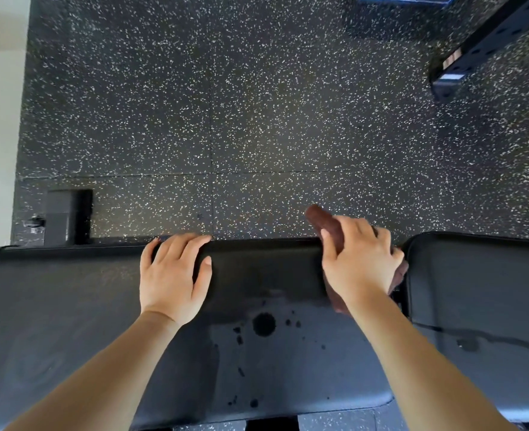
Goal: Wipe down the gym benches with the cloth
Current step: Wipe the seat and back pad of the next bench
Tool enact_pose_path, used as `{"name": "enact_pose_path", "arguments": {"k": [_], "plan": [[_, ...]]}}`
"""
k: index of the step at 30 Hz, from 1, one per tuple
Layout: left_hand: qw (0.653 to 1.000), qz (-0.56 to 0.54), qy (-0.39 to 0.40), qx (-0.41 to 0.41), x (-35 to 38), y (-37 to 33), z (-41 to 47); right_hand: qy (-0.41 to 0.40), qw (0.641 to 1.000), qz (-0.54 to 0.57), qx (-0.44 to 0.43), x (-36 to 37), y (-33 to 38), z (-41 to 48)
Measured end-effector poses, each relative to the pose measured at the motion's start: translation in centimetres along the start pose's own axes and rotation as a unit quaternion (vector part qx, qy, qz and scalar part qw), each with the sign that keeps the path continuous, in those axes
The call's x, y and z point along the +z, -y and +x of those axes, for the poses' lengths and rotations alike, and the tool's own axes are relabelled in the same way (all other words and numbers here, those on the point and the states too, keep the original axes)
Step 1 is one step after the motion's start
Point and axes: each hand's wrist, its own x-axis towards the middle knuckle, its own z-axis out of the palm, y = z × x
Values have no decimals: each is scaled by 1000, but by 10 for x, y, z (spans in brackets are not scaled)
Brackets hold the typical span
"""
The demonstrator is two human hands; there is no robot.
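Under the right hand (361,262): brown cloth (325,223) squeezed tight at the far edge of the black bench (70,306); left hand (171,275) flat, holding nothing; wet drops (263,324) nearer, probably still to wipe

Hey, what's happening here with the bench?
A person is wiping a black padded gym bench. The right hand presses a brown cloth over the pad's far edge, near the gap to the next pad. The left hand lies flat on the bench, fingers curled over that same edge. Wet droplets remain on the pad nearer the person.
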Motion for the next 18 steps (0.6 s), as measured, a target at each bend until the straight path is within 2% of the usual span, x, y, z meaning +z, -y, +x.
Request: {"name": "enact_pose_path", "arguments": {"k": [7,13,18], "plan": [[1000,7,-8,-2,2,0,0,-79,996,47,17,11,11,-50],[1000,6,-19,2,2,-1,-1,-69,997,18,-37,26,30,-117],[999,-6,-45,11,5,2,-1,-79,996,45,8,27,45,-96]]}}
